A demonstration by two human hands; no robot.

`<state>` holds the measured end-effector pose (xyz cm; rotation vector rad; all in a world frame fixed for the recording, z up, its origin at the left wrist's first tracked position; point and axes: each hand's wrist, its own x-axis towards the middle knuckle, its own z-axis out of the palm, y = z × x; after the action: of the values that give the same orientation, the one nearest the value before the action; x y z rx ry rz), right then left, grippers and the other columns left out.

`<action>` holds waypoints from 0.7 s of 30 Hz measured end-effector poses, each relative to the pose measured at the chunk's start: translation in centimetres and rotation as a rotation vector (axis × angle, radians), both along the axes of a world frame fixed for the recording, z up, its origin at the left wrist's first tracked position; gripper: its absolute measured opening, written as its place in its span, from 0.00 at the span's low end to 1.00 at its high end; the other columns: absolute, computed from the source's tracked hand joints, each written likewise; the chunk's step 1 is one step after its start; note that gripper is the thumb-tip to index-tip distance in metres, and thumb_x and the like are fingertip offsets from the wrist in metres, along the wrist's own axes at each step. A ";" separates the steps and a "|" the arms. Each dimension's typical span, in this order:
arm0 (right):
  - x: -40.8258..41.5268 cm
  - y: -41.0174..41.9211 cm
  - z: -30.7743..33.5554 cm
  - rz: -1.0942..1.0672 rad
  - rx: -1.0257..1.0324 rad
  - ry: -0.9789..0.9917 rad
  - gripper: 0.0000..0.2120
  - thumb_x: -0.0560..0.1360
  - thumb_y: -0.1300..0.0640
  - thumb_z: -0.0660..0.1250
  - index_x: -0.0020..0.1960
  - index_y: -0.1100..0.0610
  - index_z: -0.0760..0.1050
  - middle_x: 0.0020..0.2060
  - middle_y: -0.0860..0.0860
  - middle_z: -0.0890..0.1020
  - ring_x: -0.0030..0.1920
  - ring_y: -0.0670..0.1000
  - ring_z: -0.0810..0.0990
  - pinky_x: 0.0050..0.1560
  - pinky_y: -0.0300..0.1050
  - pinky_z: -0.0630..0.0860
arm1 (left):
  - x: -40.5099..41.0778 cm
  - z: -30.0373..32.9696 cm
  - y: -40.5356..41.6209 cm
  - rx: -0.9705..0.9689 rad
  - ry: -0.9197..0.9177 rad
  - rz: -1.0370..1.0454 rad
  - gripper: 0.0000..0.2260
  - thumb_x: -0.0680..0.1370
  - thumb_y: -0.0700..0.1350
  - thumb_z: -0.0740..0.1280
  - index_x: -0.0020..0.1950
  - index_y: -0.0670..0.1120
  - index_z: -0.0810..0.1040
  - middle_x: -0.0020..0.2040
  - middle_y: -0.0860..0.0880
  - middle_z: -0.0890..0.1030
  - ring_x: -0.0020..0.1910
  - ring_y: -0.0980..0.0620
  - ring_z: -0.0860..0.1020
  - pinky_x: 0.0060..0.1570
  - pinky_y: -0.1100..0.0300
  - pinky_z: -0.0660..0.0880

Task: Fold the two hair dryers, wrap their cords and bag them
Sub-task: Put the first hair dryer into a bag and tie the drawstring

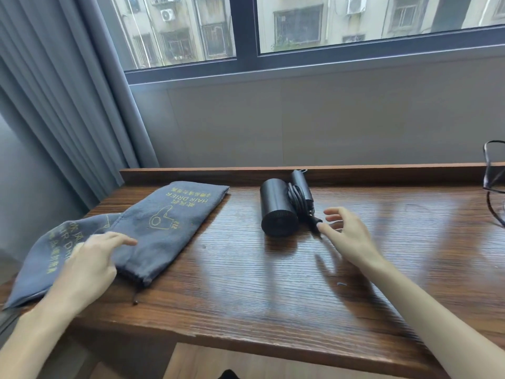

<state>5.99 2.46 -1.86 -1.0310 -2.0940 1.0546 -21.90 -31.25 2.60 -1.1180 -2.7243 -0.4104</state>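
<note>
Curtain [54, 110] hangs at the far left of the wooden table [246, 283]. On the table's left end lie two grey drawstring bags printed "HAIR DRIER": the lower bag [35, 263] is partly covered by the upper bag [169, 214]. The upper bag lies flat, apparently empty; whether the lower bag holds the second dryer cannot be determined. The left hand [90, 263] rests on the bags near the drawstring mouth, fingers spread and gripping nothing, probably to steady the cloth for opening. Right of the bags, near the table's rear edge, lies the folded black hair dryer [278, 212] with its cord [299, 201] bundled against the handle. The right hand [347, 233], fingers apart, reaches toward the cord end, seemingly for pickup. Eyeglasses [494, 184] sit at the table's right edge.
</note>
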 end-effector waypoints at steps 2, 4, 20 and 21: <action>0.0 -0.1 0.0 0.004 0.005 -0.023 0.15 0.75 0.55 0.69 0.60 0.56 0.74 0.53 0.54 0.78 0.49 0.50 0.78 0.54 0.48 0.75 | -2.0 -0.6 -2.0 -0.164 -0.012 -0.057 0.35 0.58 0.23 0.63 0.57 0.51 0.82 0.61 0.51 0.81 0.63 0.44 0.75 0.64 0.46 0.70; 0.0 -0.2 0.1 0.008 0.004 -0.037 0.15 0.75 0.55 0.69 0.60 0.56 0.74 0.53 0.53 0.79 0.50 0.51 0.78 0.56 0.51 0.76 | -2.6 -1.2 -2.6 -0.224 -0.038 -0.096 0.34 0.60 0.26 0.67 0.62 0.51 0.80 0.63 0.52 0.79 0.65 0.48 0.75 0.66 0.48 0.70; -0.8 -1.2 0.7 0.006 -0.014 -0.071 0.26 0.73 0.51 0.70 0.68 0.57 0.68 0.60 0.56 0.76 0.53 0.52 0.77 0.56 0.49 0.74 | 2.7 4.3 9.5 0.326 0.171 -0.151 0.07 0.75 0.42 0.70 0.51 0.48 0.84 0.46 0.47 0.86 0.47 0.43 0.83 0.47 0.49 0.78; -1.0 -1.5 0.7 -0.004 0.008 -0.089 0.32 0.72 0.47 0.71 0.71 0.56 0.65 0.63 0.56 0.73 0.57 0.53 0.76 0.60 0.50 0.73 | 3.0 4.4 10.7 0.336 0.130 -0.127 0.07 0.75 0.43 0.69 0.51 0.48 0.84 0.45 0.47 0.86 0.47 0.43 0.83 0.48 0.50 0.78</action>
<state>5.01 0.97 -1.12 -1.0958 -2.1638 1.0155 -18.86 -20.57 7.03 -1.1783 -2.3657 -0.7523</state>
